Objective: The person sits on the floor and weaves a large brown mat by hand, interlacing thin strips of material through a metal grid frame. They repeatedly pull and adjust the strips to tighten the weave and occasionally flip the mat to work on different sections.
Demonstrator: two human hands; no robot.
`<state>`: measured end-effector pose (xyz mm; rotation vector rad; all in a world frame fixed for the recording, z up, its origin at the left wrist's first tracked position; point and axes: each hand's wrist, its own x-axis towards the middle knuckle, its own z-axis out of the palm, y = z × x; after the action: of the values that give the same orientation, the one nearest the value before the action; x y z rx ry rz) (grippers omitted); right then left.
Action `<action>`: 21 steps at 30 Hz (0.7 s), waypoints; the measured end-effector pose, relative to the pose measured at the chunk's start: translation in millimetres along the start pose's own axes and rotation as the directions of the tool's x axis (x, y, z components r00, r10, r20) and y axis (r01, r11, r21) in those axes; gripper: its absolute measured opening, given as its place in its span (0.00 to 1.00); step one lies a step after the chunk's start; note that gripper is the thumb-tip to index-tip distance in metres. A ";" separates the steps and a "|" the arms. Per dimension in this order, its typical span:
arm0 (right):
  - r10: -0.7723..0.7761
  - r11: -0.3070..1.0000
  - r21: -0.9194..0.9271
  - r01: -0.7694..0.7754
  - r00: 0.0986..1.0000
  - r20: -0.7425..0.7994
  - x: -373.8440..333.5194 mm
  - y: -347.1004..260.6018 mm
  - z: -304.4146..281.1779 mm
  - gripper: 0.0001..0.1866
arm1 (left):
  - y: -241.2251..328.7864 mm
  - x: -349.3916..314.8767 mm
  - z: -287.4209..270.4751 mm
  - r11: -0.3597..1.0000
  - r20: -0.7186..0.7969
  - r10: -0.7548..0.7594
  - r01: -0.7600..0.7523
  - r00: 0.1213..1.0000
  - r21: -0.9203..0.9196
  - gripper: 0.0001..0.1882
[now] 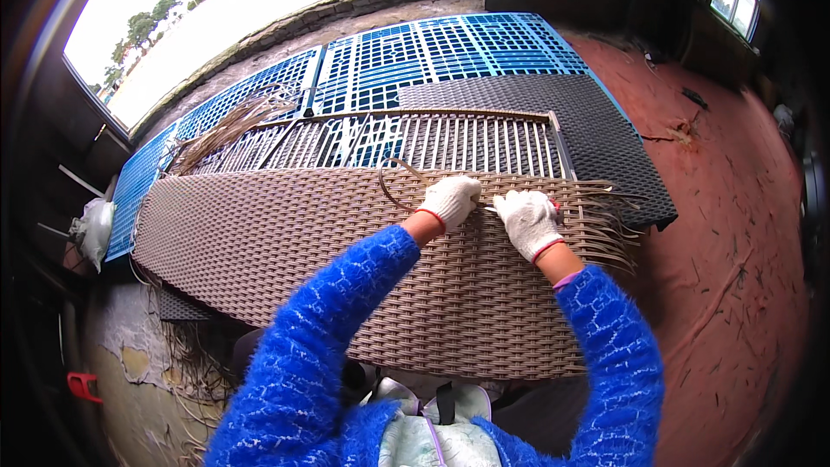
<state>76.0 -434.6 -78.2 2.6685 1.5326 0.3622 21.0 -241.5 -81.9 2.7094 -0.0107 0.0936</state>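
Observation:
A long brown woven wicker panel [346, 242] lies across in front of me, its loose strip ends [609, 229] fraying out at the right. My left hand [451, 201], in a white knit glove, is closed near the panel's far edge. From it a brown wicker strip [382, 186] loops up and to the left. Just to the right, my gloved right hand [529, 223] grips a small tool [490, 209]. Its pale tip points toward my left hand and a bit of red shows behind the fist. The fingers cover most of it.
Behind the panel is a slatted metal frame [484, 143], with a bundle of loose strips [233, 130] at its left. A dark woven panel [596, 134] and blue plastic grating [389, 56] lie underneath. Scraps litter the reddish floor [718, 233]; a red object [84, 387] sits lower left.

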 end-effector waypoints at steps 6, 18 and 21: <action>0.042 0.997 -0.069 -0.035 0.995 0.094 3.5 -11.5 2.1 0.08 | 5.0 10.5 -7.3 0.990 0.121 -0.099 0.085 0.988 0.112 0.06; 0.085 0.990 -0.119 -0.070 0.988 0.125 -0.4 -9.8 1.6 0.07 | 2.2 6.1 -36.5 0.744 -0.147 0.170 -0.225 0.974 -0.629 0.04; 0.127 0.991 -0.050 -0.121 0.978 0.165 1.1 -9.5 -1.0 0.08 | 4.4 12.7 -35.6 0.571 -0.071 0.149 -0.145 0.986 -0.808 0.07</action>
<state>68.3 -428.8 -78.5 2.6924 1.3034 0.1644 31.2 -230.6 -46.9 1.7577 -0.2296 0.0997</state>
